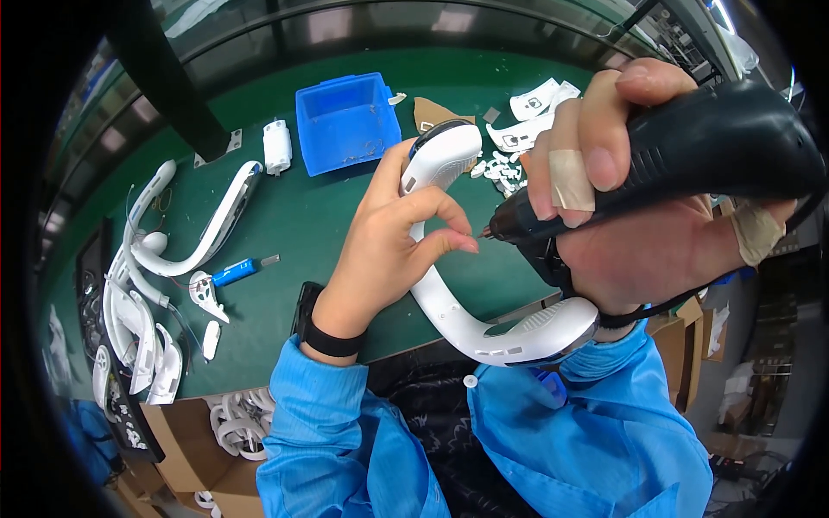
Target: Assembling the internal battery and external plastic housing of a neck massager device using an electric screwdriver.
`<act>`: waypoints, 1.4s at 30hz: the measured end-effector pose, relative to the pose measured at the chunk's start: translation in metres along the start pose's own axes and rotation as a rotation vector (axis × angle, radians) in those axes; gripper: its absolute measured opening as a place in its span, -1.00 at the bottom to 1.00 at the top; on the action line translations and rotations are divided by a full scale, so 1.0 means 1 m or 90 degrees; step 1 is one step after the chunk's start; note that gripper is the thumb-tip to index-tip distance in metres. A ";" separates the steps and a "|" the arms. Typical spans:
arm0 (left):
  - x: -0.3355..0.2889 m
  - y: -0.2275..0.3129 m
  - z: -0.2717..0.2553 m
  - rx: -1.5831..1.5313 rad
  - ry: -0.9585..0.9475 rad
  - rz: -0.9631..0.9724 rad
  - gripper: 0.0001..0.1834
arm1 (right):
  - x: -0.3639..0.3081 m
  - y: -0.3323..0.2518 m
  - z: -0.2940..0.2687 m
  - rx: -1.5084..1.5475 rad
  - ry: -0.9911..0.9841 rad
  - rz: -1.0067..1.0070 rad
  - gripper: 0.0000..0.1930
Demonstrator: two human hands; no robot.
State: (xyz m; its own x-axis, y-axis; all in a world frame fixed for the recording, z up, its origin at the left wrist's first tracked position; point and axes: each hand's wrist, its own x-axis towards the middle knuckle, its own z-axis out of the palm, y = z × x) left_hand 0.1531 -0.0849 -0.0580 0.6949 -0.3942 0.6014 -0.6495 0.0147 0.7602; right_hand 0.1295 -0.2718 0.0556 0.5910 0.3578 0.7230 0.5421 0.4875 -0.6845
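My left hand (373,235) is closed round one arm of a white U-shaped neck fan (451,318), with thumb and forefinger curled towards each other in front of it. My right hand (635,250), with tape on two fingers, grips a black electric screwdriver (712,142). The screwdriver's bit points left, close to my left fingertips. Whether those fingertips hold a small screw is too small to tell. The neck fan's lower end reaches under my right wrist.
A blue bin (347,160) with small metal bits stands at the back. White parts (501,173) lie right of it. Left are opened white neck fan shells (142,319), a blue battery (234,273) and a white cylinder (276,147). A cardboard box (194,440) of white parts sits below the bench.
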 end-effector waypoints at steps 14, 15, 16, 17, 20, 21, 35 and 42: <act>0.001 -0.002 -0.001 0.008 0.007 0.023 -0.69 | -0.002 0.010 -0.002 0.006 -0.087 -0.010 0.12; 0.001 -0.003 -0.001 0.011 0.005 0.026 -0.69 | -0.007 0.011 0.010 -0.021 -0.011 -0.026 0.12; 0.000 -0.004 -0.001 0.015 0.003 0.030 -0.68 | -0.009 0.012 0.017 -0.049 0.064 -0.042 0.12; 0.001 -0.004 -0.001 0.015 0.002 0.030 -0.68 | -0.010 0.015 0.016 -0.049 0.065 -0.042 0.12; 0.000 -0.002 0.000 0.031 0.009 0.042 -0.66 | -0.003 0.020 0.013 -0.016 0.051 -0.095 0.12; 0.000 -0.002 0.000 0.034 0.013 0.041 -0.65 | 0.007 0.013 0.013 0.008 -0.014 -0.054 0.07; 0.001 0.000 0.000 0.046 0.035 0.048 -0.68 | 0.009 0.010 -0.008 0.092 -0.103 0.049 -0.26; 0.000 -0.004 0.002 0.039 0.028 -0.009 -0.81 | 0.004 0.041 -0.018 0.230 -0.010 -0.023 -0.15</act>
State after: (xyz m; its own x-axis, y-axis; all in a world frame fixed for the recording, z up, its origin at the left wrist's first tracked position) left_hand 0.1551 -0.0867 -0.0610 0.7155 -0.3538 0.6023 -0.6567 -0.0465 0.7527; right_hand 0.1654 -0.2648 0.0288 0.5648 0.3450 0.7496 0.3147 0.7497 -0.5822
